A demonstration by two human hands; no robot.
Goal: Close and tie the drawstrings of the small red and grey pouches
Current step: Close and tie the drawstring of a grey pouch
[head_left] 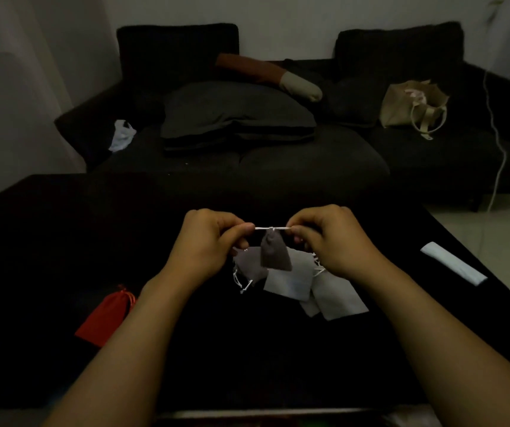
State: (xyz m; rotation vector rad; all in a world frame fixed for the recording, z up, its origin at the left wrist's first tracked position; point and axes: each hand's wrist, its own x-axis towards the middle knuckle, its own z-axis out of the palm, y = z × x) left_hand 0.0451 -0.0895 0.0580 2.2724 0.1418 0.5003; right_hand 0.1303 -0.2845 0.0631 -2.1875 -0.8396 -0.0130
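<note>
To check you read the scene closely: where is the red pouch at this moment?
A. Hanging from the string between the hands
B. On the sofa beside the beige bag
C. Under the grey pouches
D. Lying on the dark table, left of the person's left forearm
D: the red pouch lies alone on the dark table, while both hands hold a grey pouch.

The grey pouch hanging from the white drawstring looks like matt woven cloth, soft and slightly fuzzy; the string itself reads as thin cotton-like cord. The paler grey pouches lying beneath are the same dull fabric, flat and smooth. The red pouch is matt cloth too. The table is covered in dark, unreflective material. The sofa is upholstered in dark, coarse-looking textile, and the tote bag on it seems rough beige canvas.
</note>
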